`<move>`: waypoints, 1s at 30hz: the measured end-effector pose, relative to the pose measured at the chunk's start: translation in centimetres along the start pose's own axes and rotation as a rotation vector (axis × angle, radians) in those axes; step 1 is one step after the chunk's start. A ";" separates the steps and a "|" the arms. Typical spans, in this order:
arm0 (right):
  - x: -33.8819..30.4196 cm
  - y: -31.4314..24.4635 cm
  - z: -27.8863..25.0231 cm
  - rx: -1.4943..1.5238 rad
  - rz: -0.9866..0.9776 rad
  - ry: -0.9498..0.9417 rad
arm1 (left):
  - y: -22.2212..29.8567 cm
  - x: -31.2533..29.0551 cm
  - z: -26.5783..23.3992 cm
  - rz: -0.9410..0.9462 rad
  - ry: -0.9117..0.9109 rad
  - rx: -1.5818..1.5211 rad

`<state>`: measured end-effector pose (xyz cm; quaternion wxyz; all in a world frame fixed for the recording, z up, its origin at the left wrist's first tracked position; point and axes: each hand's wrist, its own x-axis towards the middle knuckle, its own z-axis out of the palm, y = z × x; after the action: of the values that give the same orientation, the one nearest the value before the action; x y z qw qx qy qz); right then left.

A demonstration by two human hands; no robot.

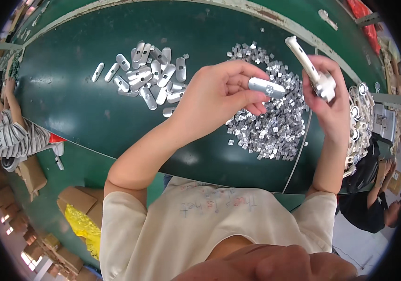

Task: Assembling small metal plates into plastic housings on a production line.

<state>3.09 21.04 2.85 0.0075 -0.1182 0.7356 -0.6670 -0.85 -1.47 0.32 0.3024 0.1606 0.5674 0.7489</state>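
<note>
Between the thumb and fingers of my left hand (219, 96) is a rounded oblong metal plate (259, 86) with a small square piece at its middle. My right hand (329, 96) grips a white handle-shaped part (305, 61), its slotted long arm pointing up and away, its wider end in my fingers. Below and around my left fingertips spreads a heap of small square silver pieces (270, 129). To the left lies a loose pile of silver oblong plates (142, 77), several showing a dark hole at the middle.
White parts with round rings (360, 112) are piled at the right table edge. The green table (69, 79) is bordered by a pale rail (200, 2) at the far side. A person in a striped top (15, 138) is at far left, another in black (369, 210) at right. Cardboard boxes (81, 203) stand lower left.
</note>
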 end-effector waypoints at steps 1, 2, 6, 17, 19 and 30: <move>-1.0 0.2 0.4 0.017 -0.008 0.061 | -0.2 0.0 0.3 -0.002 -0.007 0.017; -1.8 0.4 1.0 0.033 -0.016 0.120 | -0.3 -0.2 0.6 -0.016 -0.008 0.026; -3.0 0.0 2.5 -0.666 -0.341 0.074 | -0.4 -0.8 1.1 -0.001 -0.022 0.023; -2.5 -0.2 3.2 -0.746 -0.438 -0.033 | -0.6 -1.1 1.1 0.009 -0.077 0.009; -2.5 -0.2 3.1 -0.744 -0.436 -0.032 | -0.6 -1.1 1.1 0.011 -0.077 0.002; -2.6 -0.1 3.2 -0.767 -0.464 -0.006 | -0.8 -1.1 1.2 0.084 -0.064 0.060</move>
<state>6.18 18.36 2.23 -0.1842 -0.2762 0.8837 -0.3298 0.93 -1.15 0.05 0.2839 0.2171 0.5723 0.7380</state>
